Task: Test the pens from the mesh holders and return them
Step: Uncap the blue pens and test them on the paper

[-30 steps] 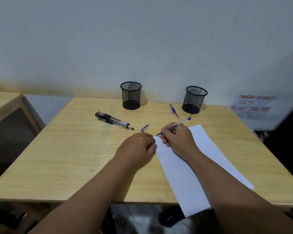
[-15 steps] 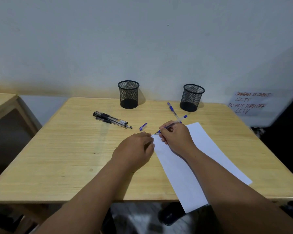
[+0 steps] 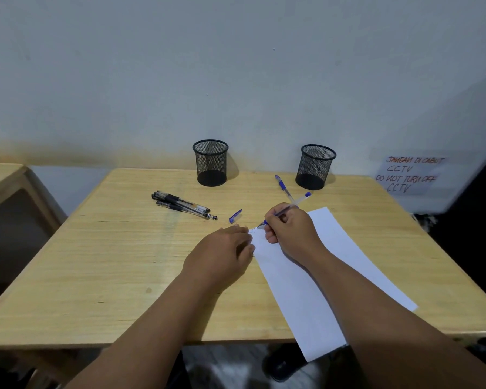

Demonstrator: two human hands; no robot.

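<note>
My right hand (image 3: 291,230) grips a blue pen (image 3: 300,200), its tip on the top corner of the white paper (image 3: 306,282), where a small scribble shows. My left hand (image 3: 222,252) rests with curled fingers on the paper's left edge, holding it down. The pen's blue cap (image 3: 235,216) lies on the table just beyond my left hand. A second blue pen (image 3: 283,187) lies near the right mesh holder (image 3: 316,167). Several black pens (image 3: 183,204) lie in a bunch in front of the left mesh holder (image 3: 210,162). Both holders look empty.
The wooden table (image 3: 110,262) stands against a pale wall. A handwritten CCTV notice (image 3: 410,175) hangs at the right. Another wooden table (image 3: 0,175) stands at the left. The paper overhangs the near table edge.
A small ink scribble has appeared at the paper's corner under the pen tip. My hands have stayed in place; the view shifted slightly.
</note>
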